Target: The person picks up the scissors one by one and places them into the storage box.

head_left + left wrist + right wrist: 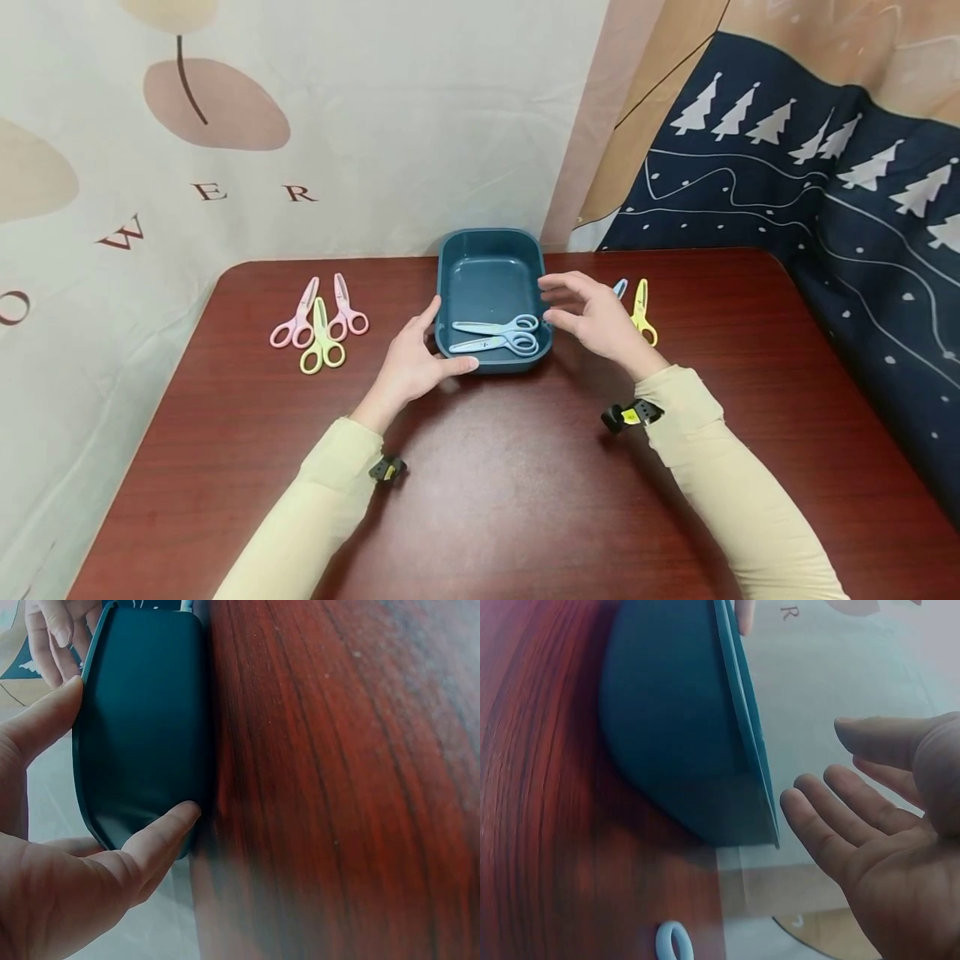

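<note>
A dark teal plastic tray (491,283) stands at the far edge of the table. Two pairs of light-blue scissors (495,333) lie across its near end, handles to the right. My left hand (411,358) holds the tray at its near left corner, thumb along the near side and fingers at the left wall. Beside the right wall is my right hand (592,321), its fingers loosely bent and holding nothing; the right wrist view shows a gap between fingertips and rim (750,727).
Two pairs of pink scissors (302,317) and a yellow-green pair (320,342) lie on the table (487,483) at left. Right of the tray, yellow scissors (641,308) and a blue pair (619,288) are partly hidden by my right hand. Cloth hangs behind the table.
</note>
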A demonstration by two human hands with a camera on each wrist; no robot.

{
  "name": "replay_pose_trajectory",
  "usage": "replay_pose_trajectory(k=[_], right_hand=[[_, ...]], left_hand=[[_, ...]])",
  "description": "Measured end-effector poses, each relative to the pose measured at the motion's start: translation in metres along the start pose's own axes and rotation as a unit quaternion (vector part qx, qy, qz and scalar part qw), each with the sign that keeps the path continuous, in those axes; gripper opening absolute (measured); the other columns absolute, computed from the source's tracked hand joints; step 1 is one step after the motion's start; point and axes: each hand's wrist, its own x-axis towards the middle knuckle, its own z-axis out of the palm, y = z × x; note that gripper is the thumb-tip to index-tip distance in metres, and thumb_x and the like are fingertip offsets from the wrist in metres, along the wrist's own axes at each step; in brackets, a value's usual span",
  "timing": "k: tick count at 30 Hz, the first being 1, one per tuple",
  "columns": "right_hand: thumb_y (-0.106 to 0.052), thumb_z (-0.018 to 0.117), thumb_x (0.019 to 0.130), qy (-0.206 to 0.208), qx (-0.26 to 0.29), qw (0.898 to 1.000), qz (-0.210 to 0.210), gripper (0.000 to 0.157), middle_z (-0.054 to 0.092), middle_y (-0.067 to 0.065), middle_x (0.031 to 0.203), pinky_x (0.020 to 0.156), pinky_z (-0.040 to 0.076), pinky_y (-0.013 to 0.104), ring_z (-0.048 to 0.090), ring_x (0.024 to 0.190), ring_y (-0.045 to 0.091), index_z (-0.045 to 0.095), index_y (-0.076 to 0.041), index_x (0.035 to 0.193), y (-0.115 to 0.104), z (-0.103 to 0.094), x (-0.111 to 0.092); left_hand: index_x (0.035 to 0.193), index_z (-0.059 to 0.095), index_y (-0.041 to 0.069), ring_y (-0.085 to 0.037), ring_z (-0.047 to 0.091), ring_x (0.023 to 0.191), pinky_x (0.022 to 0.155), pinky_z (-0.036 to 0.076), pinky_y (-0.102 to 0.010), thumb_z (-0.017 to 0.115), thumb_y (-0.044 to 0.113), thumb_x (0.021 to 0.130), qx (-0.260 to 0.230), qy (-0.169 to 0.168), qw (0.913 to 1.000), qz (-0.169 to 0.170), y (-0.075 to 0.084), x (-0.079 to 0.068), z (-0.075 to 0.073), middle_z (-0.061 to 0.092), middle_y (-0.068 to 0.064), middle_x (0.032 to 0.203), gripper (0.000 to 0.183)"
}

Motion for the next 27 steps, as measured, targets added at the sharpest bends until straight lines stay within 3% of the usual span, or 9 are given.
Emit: replay_pose_trajectory(k=[16, 20, 23, 27], right_hand=[[0.000, 0.069, 0.097, 0.080, -0.022, 0.996, 0.030, 0.041, 0.064, 0.022, 0.131, 0.107, 0.049, 0.052, 0.064, 0.120, 0.034, 0.063, -0.002, 0.137, 0.019, -0.031, -0.017], [0.001, 0.068, 0.097, 0.106, -0.039, 0.993, 0.028, 0.039, 0.066, 0.021, 0.128, 0.101, 0.053, 0.029, 0.065, 0.118, 0.035, 0.064, -0.001, 0.136, 0.026, -0.035, -0.021], [0.002, 0.067, 0.097, 0.122, -0.047, 0.991, 0.032, 0.038, 0.066, 0.021, 0.127, 0.092, 0.049, 0.013, 0.065, 0.118, 0.037, 0.064, 0.000, 0.135, 0.031, -0.038, -0.024], [0.002, 0.067, 0.097, 0.140, -0.059, 0.988, 0.037, 0.036, 0.067, 0.022, 0.126, 0.089, 0.047, 0.012, 0.066, 0.116, 0.037, 0.066, 0.001, 0.133, 0.037, -0.042, -0.029]], left_hand=[[0.166, 0.022, 0.012, -0.030, 0.059, 0.129, 0.108, 0.049, -0.045, 0.093, 0.031, 0.077, 0.003, -0.001, 1.0000, -0.001, 0.001, -0.001, -0.001, 0.047, -0.020, 0.150, 0.115], [0.166, 0.021, 0.012, -0.030, 0.058, 0.132, 0.110, 0.047, -0.046, 0.092, 0.031, 0.077, 0.004, -0.001, 1.0000, -0.003, 0.002, 0.000, -0.002, 0.045, -0.020, 0.152, 0.115], [0.166, 0.021, 0.012, -0.030, 0.056, 0.134, 0.112, 0.045, -0.046, 0.092, 0.031, 0.077, 0.006, -0.002, 1.0000, -0.003, 0.002, 0.000, -0.001, 0.044, -0.020, 0.154, 0.115], [0.166, 0.021, 0.013, -0.030, 0.053, 0.136, 0.114, 0.042, -0.047, 0.092, 0.032, 0.077, 0.013, -0.002, 0.9999, -0.005, 0.002, 0.001, -0.001, 0.043, -0.020, 0.155, 0.116]])
